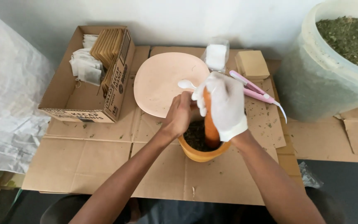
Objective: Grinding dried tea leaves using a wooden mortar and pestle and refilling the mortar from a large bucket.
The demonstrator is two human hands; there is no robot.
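Right hand (225,105), in a white glove, has its grip closed around an orange pestle (210,124), which stands nearly upright with its lower end down in dark crushed leaves inside the yellow bowl (204,154). Left hand (180,114), bare, is curled at the bowl's far rim, touching the gloved hand; whether its grip holds the rim or the pestle, I cannot tell. The bowl sits on flattened cardboard (104,161) on the floor. Just behind it lies a pale pink plate (158,83) with a white spoon (186,84) on it. Pink tongs (255,91) lie to the right, beside a stack of tan paper squares (252,64). Far left, an open carton (77,99) holds small bags. Far right, a big tub (324,79) holds dried green leaves.
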